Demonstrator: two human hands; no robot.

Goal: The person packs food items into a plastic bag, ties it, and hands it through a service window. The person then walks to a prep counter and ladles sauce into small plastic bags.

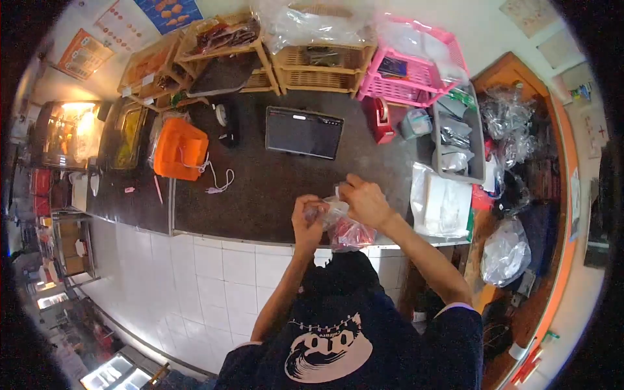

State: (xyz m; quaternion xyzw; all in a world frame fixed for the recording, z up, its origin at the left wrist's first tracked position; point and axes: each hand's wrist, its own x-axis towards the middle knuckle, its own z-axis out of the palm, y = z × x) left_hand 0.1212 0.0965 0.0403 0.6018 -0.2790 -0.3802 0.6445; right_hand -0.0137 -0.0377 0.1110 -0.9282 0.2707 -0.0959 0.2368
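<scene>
Just over the front edge of the dark counter (240, 195), a clear plastic bag (351, 234) with something red inside hangs between my hands. My left hand (308, 221) is closed on the bag's gathered upper part. On the other side, my right hand (365, 200) pinches near the top of the bag, its fingertips bent down and partly hidden. What the red contents are, I cannot make out. Behind my hands a dark tablet (304, 134) lies on the counter.
An orange basket (181, 148) with a white cable stands left. A red tape dispenser (381, 121) and a grey tray (482, 146) of packets are at right, with white plastic bags (442, 201) nearer me. Tan racks (322, 81) and a pink basket (403, 91) line the back.
</scene>
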